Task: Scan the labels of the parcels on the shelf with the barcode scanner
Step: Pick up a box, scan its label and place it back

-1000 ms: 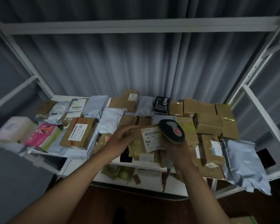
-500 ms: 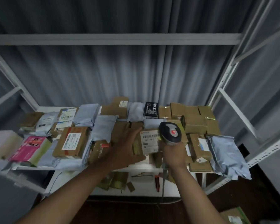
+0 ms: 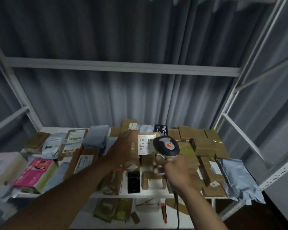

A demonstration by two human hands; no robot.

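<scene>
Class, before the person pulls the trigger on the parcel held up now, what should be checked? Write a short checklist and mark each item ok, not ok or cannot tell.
1. Right hand grips the barcode scanner by its handle: ok.
2. Left hand holds the brown parcel up off the shelf: ok.
3. White label faces the camera, barcode in view: ok.
4. Label free of cover: not ok, the scanner head overlaps its right edge.
5. Scanner window aimed at the barcode: cannot tell.
6. Finger on the trigger: cannot tell.

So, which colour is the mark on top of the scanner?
Red, on the barcode scanner; head view shows it.
</scene>
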